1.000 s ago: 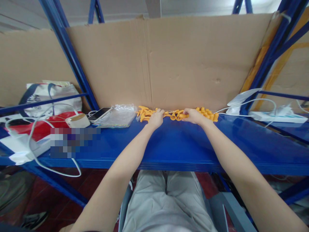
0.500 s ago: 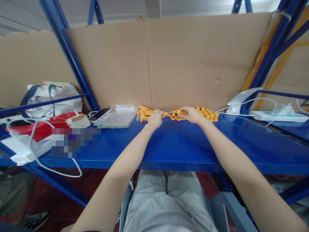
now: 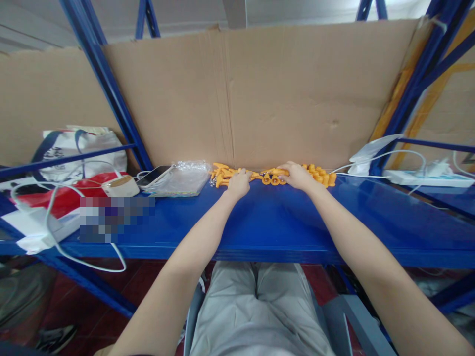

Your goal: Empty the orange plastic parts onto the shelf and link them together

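Yellow-orange pieces lie in a row at the back of the blue shelf [image 3: 274, 222], against the cardboard. My left hand [image 3: 239, 183] rests at the left group of pieces [image 3: 222, 175], some with small metal chains; its fingers are bent and what they hold is too small to make out. My right hand [image 3: 296, 175] is on the row's right half, thumb and fingers curved around yellow pieces. Round-ended pieces [image 3: 273, 180] show between my hands. More pieces [image 3: 321, 175] are stacked just right of my right hand.
Left of the pieces lie a plastic-wrapped packet [image 3: 185, 180] and a phone [image 3: 156, 175]. Farther left are a white adapter [image 3: 120, 186], cables, a red bag and a cloth bag [image 3: 89, 153]. A power strip [image 3: 430, 178] lies at right. Blue posts frame the shelf.
My right hand has shifted slightly to the right and its fingers have moved, showing more of the round-ended pieces. My left hand has hardly moved.
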Demonstrator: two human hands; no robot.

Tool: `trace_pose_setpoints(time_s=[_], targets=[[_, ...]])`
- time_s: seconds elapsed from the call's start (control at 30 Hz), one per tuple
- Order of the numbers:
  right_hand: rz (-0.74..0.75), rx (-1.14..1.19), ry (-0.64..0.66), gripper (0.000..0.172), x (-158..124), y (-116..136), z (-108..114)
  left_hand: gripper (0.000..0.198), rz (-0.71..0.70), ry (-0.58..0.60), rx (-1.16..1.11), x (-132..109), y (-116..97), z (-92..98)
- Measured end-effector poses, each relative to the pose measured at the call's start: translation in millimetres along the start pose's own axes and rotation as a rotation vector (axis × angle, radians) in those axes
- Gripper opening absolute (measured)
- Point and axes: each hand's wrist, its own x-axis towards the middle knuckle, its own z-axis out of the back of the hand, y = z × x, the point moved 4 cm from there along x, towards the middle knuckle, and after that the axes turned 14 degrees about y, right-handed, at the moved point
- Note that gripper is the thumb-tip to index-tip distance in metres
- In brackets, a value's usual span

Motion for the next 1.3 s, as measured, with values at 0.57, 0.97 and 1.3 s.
trace_pose_setpoints(time_s=[0.57, 0.97, 1.3], targets=[[0.115, 0.122, 0.021, 0.037, 0, 13, -4, 0.031, -0.43, -0.258, -0.137, -3, -18, 12.2], [0.042, 0.604, 0.017, 0.055, 2, -5, 2, 0.01, -0.402, -0.243, -0.241, 6, 1, 3.1], [-0.112, 0.913, 0.084, 0.023, -6, -2, 6, 0.011, -0.443, -0.3, -0.23, 4, -1, 7.7]])
